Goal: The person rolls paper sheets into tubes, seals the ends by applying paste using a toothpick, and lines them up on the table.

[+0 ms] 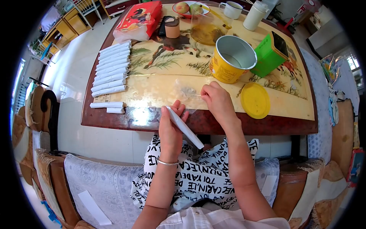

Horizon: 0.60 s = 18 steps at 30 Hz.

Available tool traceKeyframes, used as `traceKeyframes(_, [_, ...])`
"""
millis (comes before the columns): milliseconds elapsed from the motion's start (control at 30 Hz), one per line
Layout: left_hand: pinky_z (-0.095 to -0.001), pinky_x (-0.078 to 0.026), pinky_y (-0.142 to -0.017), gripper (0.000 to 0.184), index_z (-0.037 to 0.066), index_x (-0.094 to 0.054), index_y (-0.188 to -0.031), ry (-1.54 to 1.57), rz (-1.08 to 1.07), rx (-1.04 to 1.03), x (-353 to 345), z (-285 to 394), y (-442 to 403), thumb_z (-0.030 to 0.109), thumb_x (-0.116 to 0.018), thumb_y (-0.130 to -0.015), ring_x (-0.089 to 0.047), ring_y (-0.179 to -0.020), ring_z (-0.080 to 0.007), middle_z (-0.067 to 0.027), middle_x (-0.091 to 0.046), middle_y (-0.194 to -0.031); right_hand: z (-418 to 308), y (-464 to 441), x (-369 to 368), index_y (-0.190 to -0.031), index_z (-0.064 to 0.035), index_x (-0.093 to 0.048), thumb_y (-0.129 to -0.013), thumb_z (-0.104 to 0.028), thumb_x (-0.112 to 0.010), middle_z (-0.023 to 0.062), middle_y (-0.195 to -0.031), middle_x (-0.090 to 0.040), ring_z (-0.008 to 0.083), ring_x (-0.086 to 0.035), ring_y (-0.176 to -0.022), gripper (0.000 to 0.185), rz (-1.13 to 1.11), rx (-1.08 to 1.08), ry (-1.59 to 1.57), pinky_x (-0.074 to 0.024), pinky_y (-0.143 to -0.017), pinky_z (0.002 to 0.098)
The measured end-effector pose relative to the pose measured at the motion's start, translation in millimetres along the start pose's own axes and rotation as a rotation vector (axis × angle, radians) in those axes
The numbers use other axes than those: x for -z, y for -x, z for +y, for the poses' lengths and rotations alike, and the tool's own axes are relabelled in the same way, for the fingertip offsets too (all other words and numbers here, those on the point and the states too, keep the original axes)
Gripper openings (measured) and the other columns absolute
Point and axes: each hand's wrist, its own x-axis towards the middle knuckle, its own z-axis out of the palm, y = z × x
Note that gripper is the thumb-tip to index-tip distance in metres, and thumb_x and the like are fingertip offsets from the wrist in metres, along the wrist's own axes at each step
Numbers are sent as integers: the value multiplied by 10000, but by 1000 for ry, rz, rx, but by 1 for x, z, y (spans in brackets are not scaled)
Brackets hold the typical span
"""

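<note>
My left hand [169, 131] is closed around a white rolled paper tube [187, 132], which slants down to the right over my lap, just off the table's front edge. My right hand [219, 100] pinches a thin pale stick [195, 94] above the tabletop. The stick's far end reaches a small greyish, partly see-through heap [185, 91]; what it is made of is unclear. At the left, several white paper rolls [111, 72] lie side by side in a column. Two more rolls, one a shorter roll [115, 110], lie nearer the edge.
Right of my right hand are a yellow lid [255, 100], an open yellow tin [227, 70] and a green tin [265, 57]. Farther back stand a red bag [140, 19], a brown-lidded jar [172, 27], a clear container [206, 34], a fruit bowl [179, 14], a mug [231, 10] and a white canister [254, 16].
</note>
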Motion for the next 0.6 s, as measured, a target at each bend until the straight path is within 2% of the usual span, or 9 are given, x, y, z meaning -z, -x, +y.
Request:
traceKeyframes(100, [-445,-381,-1041,422,40,-519,-979,10,7,10,1,0,0,430,-360,-998,-466,-1215,-312,-197,-476,-1294,-1,-1,3,-803,-37,-576,-774,-68,-645,136,-814,-536,344,-566,-784,80,-49,-49,-57,-454,-684,433])
traceKeyframes(267, [-440,-371,-1047,423,42,-523,-990,-2,19,0,1,-1,-1,432,-360,-998,-453,-1230,-310,-194,-469,-1311,5,-1,11,-789,-25,-582,-771,-27,-601,141,-790,-539,335,-567,-769,26,-112,-45,-117,-455,-690,408])
traceKeyframes(600, [-433,-372,-1044,414,52,-522,-984,-7,28,4,1,0,-1,434,-362,-997,-456,-1229,-305,-190,-478,-1302,5,-1,21,-811,-9,-597,-770,-43,-621,144,-808,-560,321,-575,-786,59,-79,-30,-206,-460,-708,380])
